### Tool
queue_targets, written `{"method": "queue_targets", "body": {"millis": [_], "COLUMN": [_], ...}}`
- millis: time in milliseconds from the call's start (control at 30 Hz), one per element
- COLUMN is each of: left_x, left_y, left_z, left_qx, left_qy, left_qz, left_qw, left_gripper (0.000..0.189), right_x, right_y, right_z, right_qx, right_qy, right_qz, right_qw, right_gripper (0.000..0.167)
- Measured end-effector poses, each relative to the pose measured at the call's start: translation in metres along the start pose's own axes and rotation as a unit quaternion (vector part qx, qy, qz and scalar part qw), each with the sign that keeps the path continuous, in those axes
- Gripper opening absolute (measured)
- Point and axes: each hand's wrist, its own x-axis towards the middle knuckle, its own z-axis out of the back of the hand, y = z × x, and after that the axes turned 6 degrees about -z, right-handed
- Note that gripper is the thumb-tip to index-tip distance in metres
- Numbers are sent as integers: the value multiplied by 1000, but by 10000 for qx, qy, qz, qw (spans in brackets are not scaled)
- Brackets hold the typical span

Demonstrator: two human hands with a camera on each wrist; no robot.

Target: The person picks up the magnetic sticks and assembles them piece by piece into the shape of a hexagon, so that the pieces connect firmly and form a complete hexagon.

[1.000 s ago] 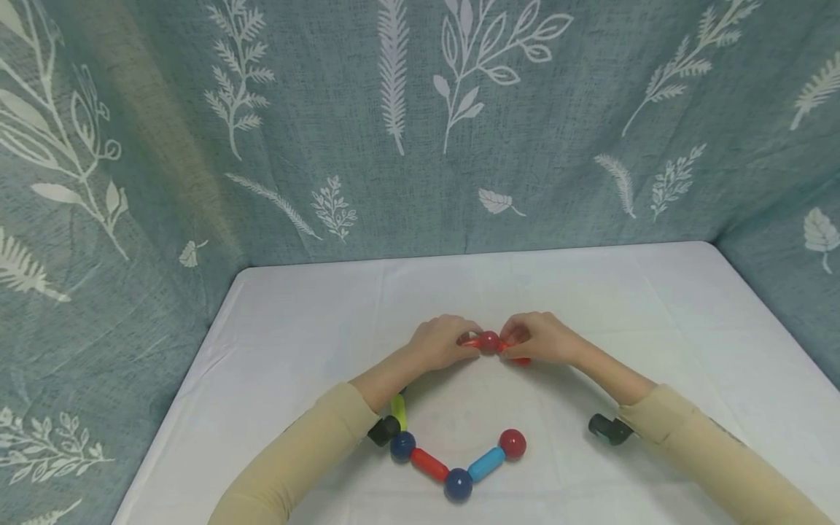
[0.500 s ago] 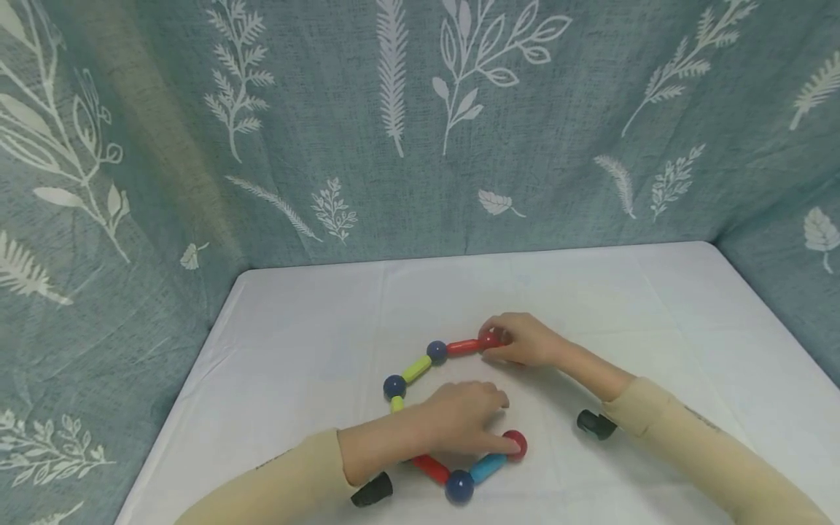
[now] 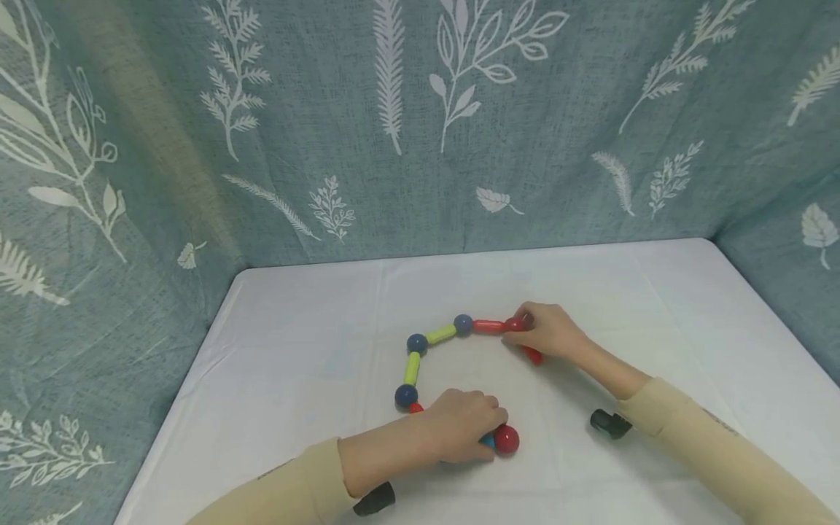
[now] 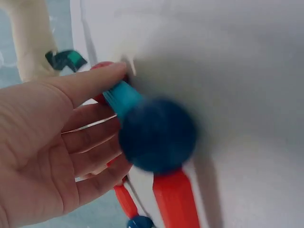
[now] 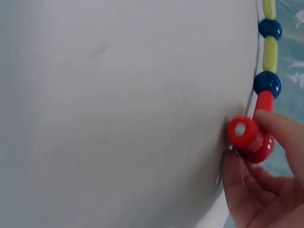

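A chain of toy building rods and balls curves over the table in the head view. My left hand (image 3: pixel 456 426) grips the light blue rod (image 4: pixel 124 97) near one end, its thumb beside the end red ball (image 3: pixel 506 440). Next to that rod is a dark blue ball (image 4: pixel 159 135), then a red rod (image 4: pixel 175 197). At the far end my right hand (image 3: pixel 551 332) pinches another red ball (image 5: pixel 259 149) between thumb and fingers. From this ball a red rod (image 5: pixel 241 129) sticks out with a free tip. The left hand covers part of the chain in the head view.
Yellow-green rods (image 3: pixel 411 368) and dark blue balls (image 3: pixel 417 343) form the chain's left side. A white cloth (image 3: pixel 315 321) covers the table, with a patterned teal curtain (image 3: pixel 420 197) behind it. Dark wrist cameras (image 3: pixel 610 424) sit at both cuffs.
My left hand has left the far red ball and come nearer to grip the light blue rod. The chain has shifted away and to the right, the right hand moving with its far end.
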Motion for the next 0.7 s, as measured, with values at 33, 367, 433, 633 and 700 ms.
{"method": "queue_targets", "body": {"millis": [33, 367, 433, 633, 700], "left_x": [-1, -10, -12, -11, -10], "left_y": [2, 14, 14, 13, 14], "left_z": [0, -17, -19, -23, -24], "left_qx": [-28, -1684, -1910, -2374, -2450], "left_qy": [-49, -799, -947, -1172, -1223], "left_qz": [25, 419, 497, 724, 771], "left_qw": [10000, 9816, 9757, 9616, 9587], "left_gripper": [38, 39, 37, 35, 34], "right_x": [0, -7, -7, -13, -18], "right_y": [-3, -34, -35, -29, -26], "right_z": [2, 25, 24, 17, 15], "right_qx": [21, -1890, -2127, -1765, -1524], "right_qy": [-6, -127, -211, 182, 400], "right_qz": [62, 3658, 3990, 3706, 3465], "right_qw": [10000, 9112, 8917, 9117, 9247], "right_gripper": [42, 35, 30, 30, 30]}}
